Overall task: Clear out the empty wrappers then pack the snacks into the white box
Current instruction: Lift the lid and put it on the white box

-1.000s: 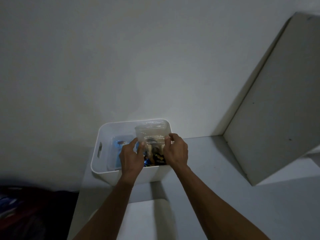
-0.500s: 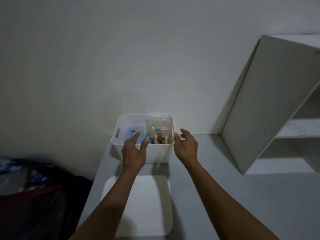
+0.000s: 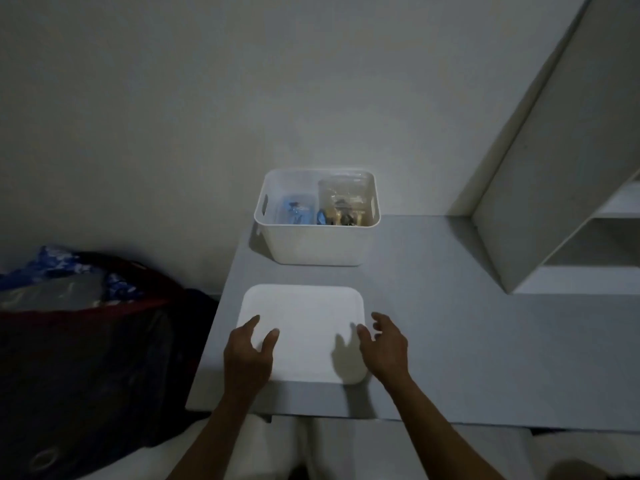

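We judge packing done: snacks [image 3: 341, 211] sit in the white box [image 3: 317, 245] at the desk's [image 3: 467, 341] far edge. Our left hand [image 3: 247, 358] and right hand [image 3: 384, 348], fingers spread and holding nothing, reach the lid [image 3: 304, 327]; closing remains.

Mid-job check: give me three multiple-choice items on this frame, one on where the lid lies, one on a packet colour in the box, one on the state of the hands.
1. Where is the white lid?
A. on the box
B. flat on the table, nearer than the white box
C. on the shelf

2. What colour is the packet in the box's left half?
A. blue
B. red
C. green

3. The left hand and right hand are
A. both gripping the box
B. holding a snack bag
C. open at the lid's edges

Answers: B, the box stands uncovered behind the lid; A, blue shows inside; C, fingers spread, holding nothing.
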{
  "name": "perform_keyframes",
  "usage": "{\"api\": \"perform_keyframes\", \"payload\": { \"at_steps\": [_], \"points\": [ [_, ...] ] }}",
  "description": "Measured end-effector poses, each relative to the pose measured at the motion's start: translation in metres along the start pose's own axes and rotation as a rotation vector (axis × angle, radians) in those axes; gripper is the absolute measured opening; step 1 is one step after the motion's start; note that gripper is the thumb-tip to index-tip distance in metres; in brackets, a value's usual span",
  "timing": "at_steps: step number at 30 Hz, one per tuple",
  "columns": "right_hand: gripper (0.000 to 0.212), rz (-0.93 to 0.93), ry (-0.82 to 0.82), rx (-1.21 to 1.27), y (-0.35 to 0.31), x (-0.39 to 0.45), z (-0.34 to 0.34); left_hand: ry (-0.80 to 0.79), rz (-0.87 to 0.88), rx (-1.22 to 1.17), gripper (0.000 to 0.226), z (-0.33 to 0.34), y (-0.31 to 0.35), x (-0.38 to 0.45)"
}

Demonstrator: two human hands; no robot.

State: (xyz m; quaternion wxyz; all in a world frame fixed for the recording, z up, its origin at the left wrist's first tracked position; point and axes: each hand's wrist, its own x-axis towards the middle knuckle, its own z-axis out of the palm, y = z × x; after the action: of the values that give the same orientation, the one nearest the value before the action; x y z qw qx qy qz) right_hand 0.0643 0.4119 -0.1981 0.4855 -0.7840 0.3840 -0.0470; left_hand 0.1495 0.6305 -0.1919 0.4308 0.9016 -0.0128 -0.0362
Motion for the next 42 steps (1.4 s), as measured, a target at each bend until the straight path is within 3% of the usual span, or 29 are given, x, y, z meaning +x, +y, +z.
{"api": "perform_keyframes", "payload": {
  "at_steps": [11, 20, 27, 34, 37, 42],
  "points": [
    [0.069, 0.2, 0.011, -0.121, 0.044, 0.032, 0.062, -0.184, -0.224, 0.306, 0.084, 0.035, -0.091, 0.066],
    [0.064, 0.245, 0.102, 0.04, 0.046, 0.037, 0.08, -0.131, -0.201, 0.264, 0.087, 0.043, -0.106, 0.072],
    [0.072, 0.238, 0.118, 0.098, 0.033, 0.018, 0.07, -0.086, -0.314, 0.098, 0.105, 0.027, -0.087, 0.061],
    [0.089, 0.141, 0.216, 0.073, -0.02, -0.024, 0.025, -0.022, -0.09, 0.124, 0.097, -0.023, -0.028, 0.047],
    [0.082, 0.038, 0.269, 0.026, -0.048, -0.034, 0.001, 0.005, 0.063, 0.046, 0.077, -0.042, -0.001, 0.056],
    [0.087, -0.097, 0.382, 0.044, -0.095, -0.022, -0.029, -0.007, 0.124, -0.028, 0.083, -0.062, 0.053, 0.091]
  ]
}}
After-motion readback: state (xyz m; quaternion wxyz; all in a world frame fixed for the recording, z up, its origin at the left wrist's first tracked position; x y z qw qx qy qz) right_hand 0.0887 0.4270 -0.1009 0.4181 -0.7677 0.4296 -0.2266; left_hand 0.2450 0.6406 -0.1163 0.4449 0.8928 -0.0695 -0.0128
